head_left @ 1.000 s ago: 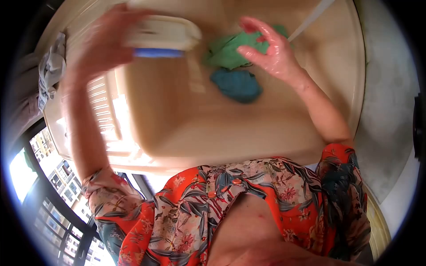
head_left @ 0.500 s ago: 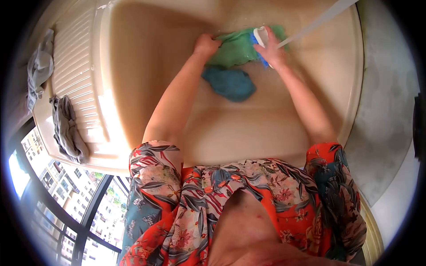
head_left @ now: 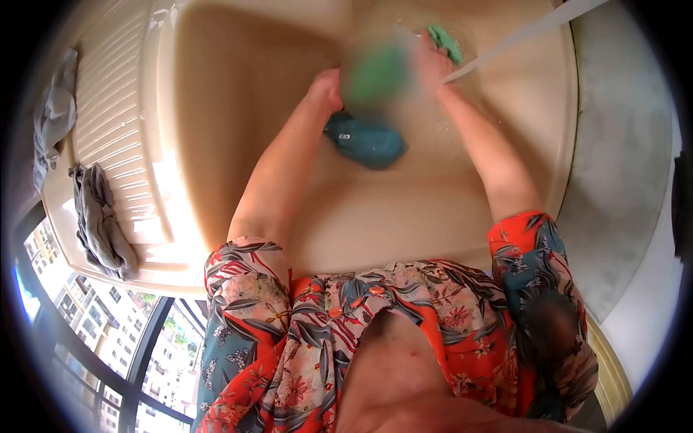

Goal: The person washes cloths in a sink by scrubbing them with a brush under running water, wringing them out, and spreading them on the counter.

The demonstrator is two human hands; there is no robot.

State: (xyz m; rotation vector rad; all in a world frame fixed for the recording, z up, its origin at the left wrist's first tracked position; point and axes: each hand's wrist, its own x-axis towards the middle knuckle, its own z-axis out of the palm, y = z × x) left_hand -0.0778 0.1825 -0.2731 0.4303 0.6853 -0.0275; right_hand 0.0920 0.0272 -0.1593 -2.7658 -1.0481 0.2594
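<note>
A wet green cloth (head_left: 377, 74) lies in the beige basin, partly smeared by blur, with one corner showing past my right hand. My left hand (head_left: 328, 88) is closed at the cloth's left edge, its fingertips partly hidden. Over the cloth's right part, my right hand (head_left: 435, 66) grips a scrubbing brush, now only a pale blurred shape; earlier its white back and blue bristles show. Just below the green cloth, a bunched dark teal cloth (head_left: 369, 143) rests on the basin floor.
The basin (head_left: 375, 224) has a ribbed washboard (head_left: 119, 108) on its left. Two grey cloths, one upper (head_left: 56, 112) and one lower (head_left: 102, 224), lie along the washboard's outer edge. A pale streak (head_left: 523, 40), apparently running water, reaches down toward my right hand.
My left hand has shifted slightly down and left. The green cloth appears more bunched, and its right corner stands out beyond my right hand. The whole view has shifted slightly.
</note>
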